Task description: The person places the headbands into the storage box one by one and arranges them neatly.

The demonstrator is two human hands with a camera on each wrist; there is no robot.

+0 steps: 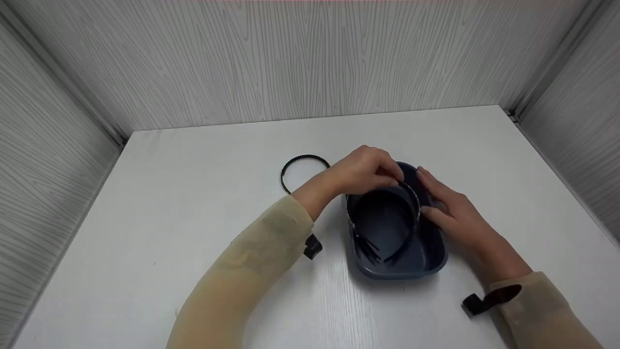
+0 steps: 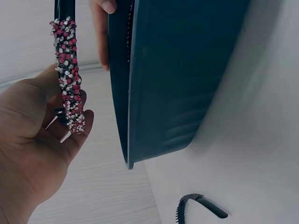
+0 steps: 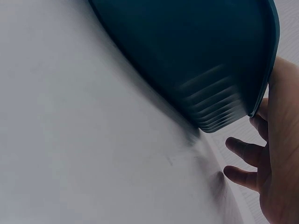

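My left hand (image 1: 365, 169) pinches the top of a black headband (image 1: 415, 203) and holds it at the blue plastic basin (image 1: 402, 276). In the left wrist view, pink and whitish beads cover part of this headband (image 2: 69, 74). Dark tips of headbands (image 1: 368, 249) show inside the basin, overlapping, so I cannot tell how many lie there. At the basin's right side my right hand (image 1: 455, 213) grips the rim, its thumb over the edge. Two of its fingers (image 3: 243, 149) stick out away from the basin in the right wrist view.
Another black headband (image 1: 305, 156), toothed on its inner side, lies on the white table (image 1: 218, 169) left of the basin, partly hidden by my left forearm. Pale wood-grain panels (image 1: 300, 63) stand at the back and sides. Black straps (image 1: 503, 294) sit at my wrists.
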